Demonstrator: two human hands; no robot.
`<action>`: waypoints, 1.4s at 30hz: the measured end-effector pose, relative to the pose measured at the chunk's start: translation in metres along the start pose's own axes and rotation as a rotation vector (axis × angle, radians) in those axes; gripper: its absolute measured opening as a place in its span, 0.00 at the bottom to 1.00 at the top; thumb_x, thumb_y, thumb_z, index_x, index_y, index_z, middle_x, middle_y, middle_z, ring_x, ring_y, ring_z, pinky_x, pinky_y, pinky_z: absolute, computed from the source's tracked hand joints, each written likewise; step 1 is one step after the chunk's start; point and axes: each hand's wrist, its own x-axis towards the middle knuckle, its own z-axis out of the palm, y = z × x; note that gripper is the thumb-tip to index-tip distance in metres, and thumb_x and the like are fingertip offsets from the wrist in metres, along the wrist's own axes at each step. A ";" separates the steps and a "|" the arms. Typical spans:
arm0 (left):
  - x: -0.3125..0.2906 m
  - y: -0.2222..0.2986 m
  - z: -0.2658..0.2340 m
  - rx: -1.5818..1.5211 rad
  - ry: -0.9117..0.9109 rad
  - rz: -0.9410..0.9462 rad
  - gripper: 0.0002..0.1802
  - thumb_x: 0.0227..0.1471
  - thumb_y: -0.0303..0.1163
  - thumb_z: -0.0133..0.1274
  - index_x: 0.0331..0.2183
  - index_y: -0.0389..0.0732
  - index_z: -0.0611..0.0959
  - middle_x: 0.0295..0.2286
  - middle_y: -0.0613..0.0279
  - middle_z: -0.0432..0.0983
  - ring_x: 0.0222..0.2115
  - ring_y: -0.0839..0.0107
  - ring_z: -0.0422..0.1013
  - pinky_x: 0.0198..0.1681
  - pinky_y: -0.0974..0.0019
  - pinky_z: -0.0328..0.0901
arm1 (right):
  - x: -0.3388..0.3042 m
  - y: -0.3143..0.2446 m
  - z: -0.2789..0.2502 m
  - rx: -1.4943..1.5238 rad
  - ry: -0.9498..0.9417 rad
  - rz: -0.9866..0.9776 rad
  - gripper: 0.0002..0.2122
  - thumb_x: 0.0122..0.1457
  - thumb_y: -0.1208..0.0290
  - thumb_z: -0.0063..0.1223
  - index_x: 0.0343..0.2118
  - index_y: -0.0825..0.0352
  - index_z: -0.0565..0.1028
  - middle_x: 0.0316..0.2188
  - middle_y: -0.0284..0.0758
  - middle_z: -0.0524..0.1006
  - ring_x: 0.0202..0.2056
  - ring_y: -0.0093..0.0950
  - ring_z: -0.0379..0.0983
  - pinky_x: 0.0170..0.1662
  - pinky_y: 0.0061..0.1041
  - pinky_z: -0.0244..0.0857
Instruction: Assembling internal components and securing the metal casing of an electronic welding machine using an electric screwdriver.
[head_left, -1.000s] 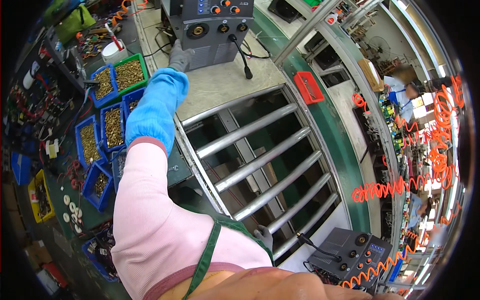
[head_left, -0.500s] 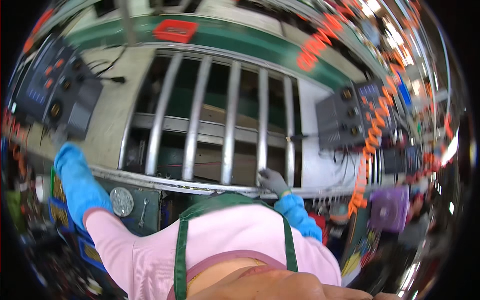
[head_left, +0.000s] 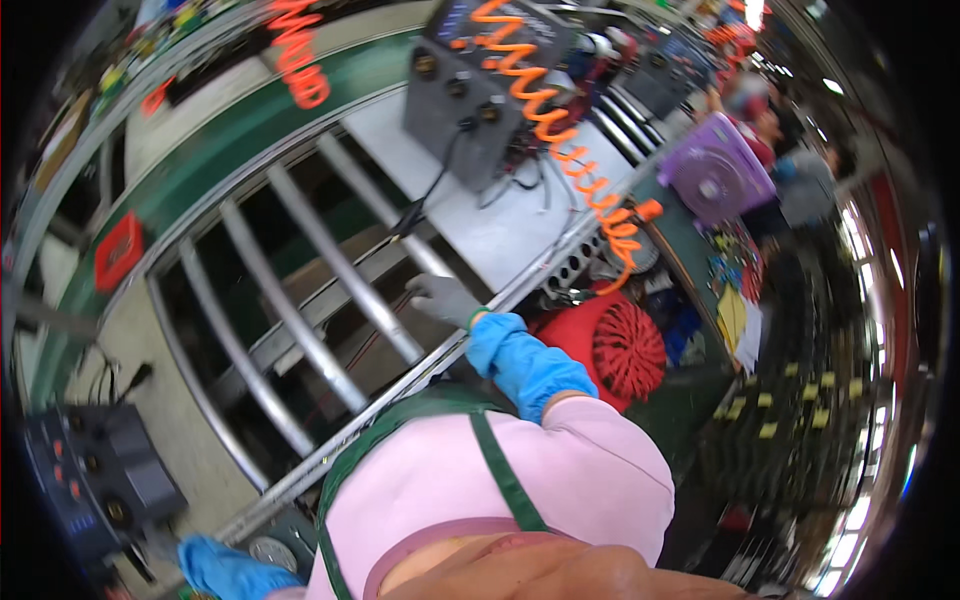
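Observation:
My right hand (head_left: 446, 301), in a grey glove with a blue sleeve cover, is over the near end of a metal roller (head_left: 365, 185). Its fingers reach left, loosely apart, with nothing seen in them; whether they touch the roller I cannot tell. At the lower left, my left hand (head_left: 160, 546) is a smeared grey shape beyond its blue sleeve cover, close to a dark grey box unit (head_left: 95, 480) with knobs. A second such unit (head_left: 470, 95) stands on a white board (head_left: 500, 235) beyond my right hand.
Several rollers span the metal frame (head_left: 325, 450) before me. An orange coiled hose (head_left: 560, 145) hangs over the right-hand unit. To the right are a red slotted basket-like object (head_left: 630, 350) and a purple fan-like box (head_left: 715, 170). A red tray (head_left: 120, 252) sits far left.
The whole view has swung to the right, so the rollers now slant and the left unit sits lower. My right hand has shifted from one roller to the last one at the right.

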 end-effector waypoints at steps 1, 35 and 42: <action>-0.005 0.004 -0.004 -0.229 -0.017 -0.015 0.27 0.50 0.37 0.48 0.52 0.39 0.67 0.42 0.48 0.71 0.40 0.58 0.67 0.46 0.59 0.58 | 0.007 0.000 -0.006 0.036 -0.021 0.048 0.19 0.50 0.64 0.50 0.46 0.63 0.70 0.38 0.44 0.75 0.41 0.37 0.72 0.46 0.30 0.65; -0.197 0.246 0.047 -0.406 -0.086 -0.176 0.33 0.48 0.34 0.54 0.52 0.28 0.63 0.44 0.43 0.67 0.42 0.56 0.67 0.46 0.60 0.62 | 0.033 0.085 -0.188 -0.673 0.307 0.278 0.09 0.48 0.72 0.48 0.30 0.51 0.77 0.35 0.34 0.71 0.42 0.35 0.66 0.41 0.33 0.60; -0.247 0.306 0.044 -0.457 -0.094 -0.151 0.35 0.48 0.36 0.55 0.52 0.28 0.62 0.44 0.43 0.67 0.42 0.56 0.67 0.46 0.60 0.62 | 0.038 0.105 -0.150 -0.594 0.271 0.258 0.14 0.49 0.72 0.47 0.38 0.47 0.76 0.46 0.33 0.68 0.46 0.35 0.64 0.45 0.32 0.60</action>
